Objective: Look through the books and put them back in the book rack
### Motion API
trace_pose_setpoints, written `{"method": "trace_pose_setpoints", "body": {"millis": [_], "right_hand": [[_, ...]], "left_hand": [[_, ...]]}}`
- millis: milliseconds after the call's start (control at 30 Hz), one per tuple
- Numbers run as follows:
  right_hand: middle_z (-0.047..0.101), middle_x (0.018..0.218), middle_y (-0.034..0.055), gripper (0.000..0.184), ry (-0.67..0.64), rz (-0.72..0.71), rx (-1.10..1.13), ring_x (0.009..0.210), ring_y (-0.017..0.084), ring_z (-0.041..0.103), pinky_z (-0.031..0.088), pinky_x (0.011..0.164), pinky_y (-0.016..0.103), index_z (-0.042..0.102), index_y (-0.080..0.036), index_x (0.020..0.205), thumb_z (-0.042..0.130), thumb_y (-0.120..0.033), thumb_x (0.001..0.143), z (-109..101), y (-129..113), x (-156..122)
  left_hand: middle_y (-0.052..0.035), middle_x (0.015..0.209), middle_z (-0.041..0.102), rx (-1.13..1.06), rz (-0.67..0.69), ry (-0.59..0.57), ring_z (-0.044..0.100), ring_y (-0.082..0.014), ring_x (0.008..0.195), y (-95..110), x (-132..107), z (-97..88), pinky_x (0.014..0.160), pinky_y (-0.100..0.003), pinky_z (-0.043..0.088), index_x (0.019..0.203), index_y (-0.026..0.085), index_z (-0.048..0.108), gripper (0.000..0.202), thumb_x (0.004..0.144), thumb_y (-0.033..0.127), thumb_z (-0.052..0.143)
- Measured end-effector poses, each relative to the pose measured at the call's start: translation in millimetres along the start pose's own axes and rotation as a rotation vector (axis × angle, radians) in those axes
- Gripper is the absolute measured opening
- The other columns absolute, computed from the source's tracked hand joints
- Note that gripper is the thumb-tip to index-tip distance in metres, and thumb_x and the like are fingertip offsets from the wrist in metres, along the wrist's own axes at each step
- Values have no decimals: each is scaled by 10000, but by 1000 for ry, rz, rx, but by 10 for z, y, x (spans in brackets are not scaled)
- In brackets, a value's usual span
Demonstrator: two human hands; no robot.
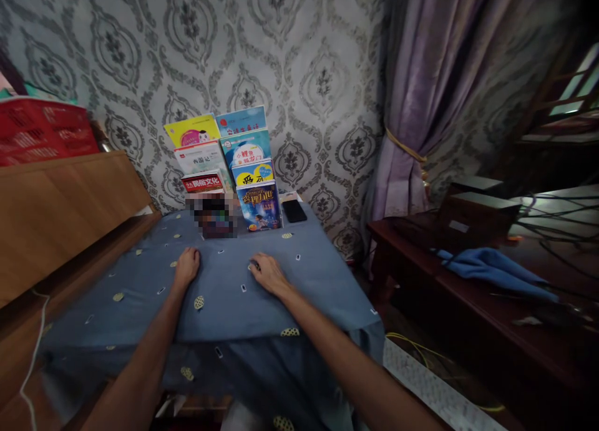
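My left hand (188,264) rests on the blue patterned tablecloth (224,319), its fingers curled in, with nothing visible in it. To its right, my right hand (268,274) lies on the same cloth. Its fingers are loosely bent, with a dark gap between thumb and forefinger and no object seen there. Beyond both hands, children's books stand in two stepped columns. A dark blue book (260,206) is at the front right, and a blurred-out book (215,219) at the front left. Behind them are a red book (202,183), a white book (199,159) and a yellow book (191,130).
A black phone (294,211) lies right of the books. On the left rises a wooden headboard (75,213), with a red box (42,128) above it. At right, a dark red table (468,275) carries a blue cloth (491,266) and cables. A purple curtain (416,94) hangs behind.
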State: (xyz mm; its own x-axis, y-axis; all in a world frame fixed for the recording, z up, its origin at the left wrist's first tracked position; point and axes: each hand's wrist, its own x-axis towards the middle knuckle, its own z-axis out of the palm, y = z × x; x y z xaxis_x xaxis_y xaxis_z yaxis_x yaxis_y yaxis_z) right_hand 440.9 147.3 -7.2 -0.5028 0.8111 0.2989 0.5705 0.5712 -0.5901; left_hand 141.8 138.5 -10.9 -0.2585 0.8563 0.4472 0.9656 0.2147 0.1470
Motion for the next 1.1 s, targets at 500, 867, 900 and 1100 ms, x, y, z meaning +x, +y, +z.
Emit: {"method": "trace_pose_setpoints", "body": {"millis": [500, 867, 900, 1100], "right_hand": [[661, 1347, 122, 315, 40, -31, 67, 1291, 240, 580, 422, 1110, 414, 700, -188, 1194, 520, -182, 935, 88, 145, -39], [704, 1276, 112, 349, 168, -143, 82, 1239, 267, 626, 484, 1072, 487, 690, -225, 1221, 509, -246, 923, -64, 144, 710], [691, 1297, 122, 360, 217, -208, 72, 1249, 266, 619, 478, 1083, 491, 680, -217, 1238, 505, -240, 925, -133, 41, 903], [485, 1531, 152, 502, 458, -464, -100, 1436, 252, 427, 364, 1192, 510, 512, -142, 1443, 376, -149, 960, -553, -639, 1955]], "left_hand": [[-130, 1065, 723, -165, -3, -17, 692, -239, 1014, 65, 59, -29, 920, -342, 533, 1036, 151, 649, 253, 962, 268, 437], [-131, 1512, 506, -184, 296, 419, 437, -257, 1426, 113, 1458, -861, 1186, -472, 345, 1441, 185, 478, 451, 1007, 258, 375], [-127, 1532, 486, -155, 331, 409, 409, -266, 1448, 162, 1555, -885, 1190, -495, 328, 1450, 191, 475, 455, 1011, 258, 376], [-135, 1549, 468, -102, 423, 404, 379, -284, 1469, 293, 1879, -800, 1192, -552, 286, 1457, 199, 485, 452, 1023, 274, 385]]}}
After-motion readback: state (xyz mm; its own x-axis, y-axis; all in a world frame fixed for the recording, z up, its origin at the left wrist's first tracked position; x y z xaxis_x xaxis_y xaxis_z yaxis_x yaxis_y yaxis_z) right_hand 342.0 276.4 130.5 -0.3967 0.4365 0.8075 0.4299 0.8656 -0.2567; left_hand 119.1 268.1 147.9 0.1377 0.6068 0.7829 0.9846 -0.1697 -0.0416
